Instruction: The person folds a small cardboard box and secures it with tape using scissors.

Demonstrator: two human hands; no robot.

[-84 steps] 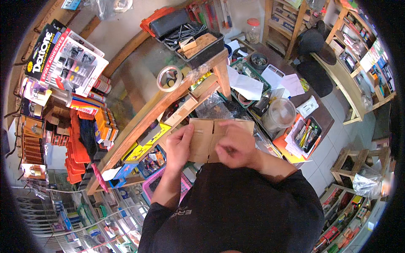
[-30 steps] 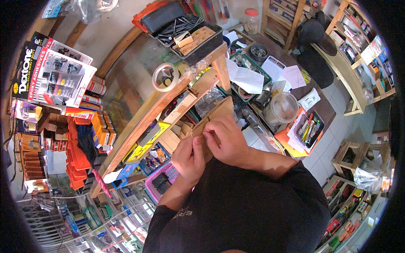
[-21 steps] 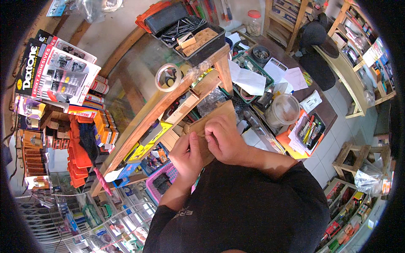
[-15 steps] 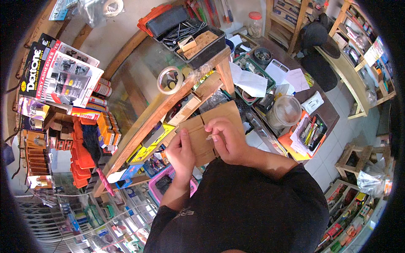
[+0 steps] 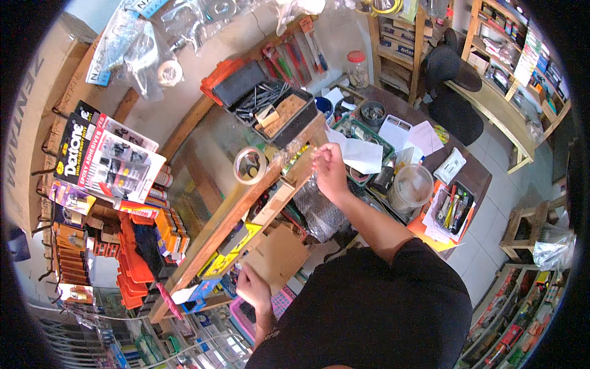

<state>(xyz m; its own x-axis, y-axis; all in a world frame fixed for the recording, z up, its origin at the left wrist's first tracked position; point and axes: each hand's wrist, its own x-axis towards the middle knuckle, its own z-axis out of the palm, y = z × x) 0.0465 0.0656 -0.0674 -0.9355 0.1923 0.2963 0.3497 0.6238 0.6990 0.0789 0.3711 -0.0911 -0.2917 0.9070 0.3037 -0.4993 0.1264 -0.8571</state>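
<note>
Presently, the left hand [image 5: 254,289] pinches brown cardboard [image 5: 279,251] by its lower side, just off the bench's [image 5: 239,210] long wooden edge. The right hand [image 5: 330,171] is raised near the corner, its grip unclear to me; swinging sideways might knock the black tray [image 5: 299,128].

cardboard [image 5: 279,253]: right of left hand [image 5: 253,287] | tape roll [image 5: 237,165]: on counter [image 5: 230,221] | tub [image 5: 410,186]: right of counter

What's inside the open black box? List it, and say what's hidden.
The black box holds a heap of long dark metal pieces, a brown piece and a smaller tan piece. Whatever lies beneath them is covered.
</note>
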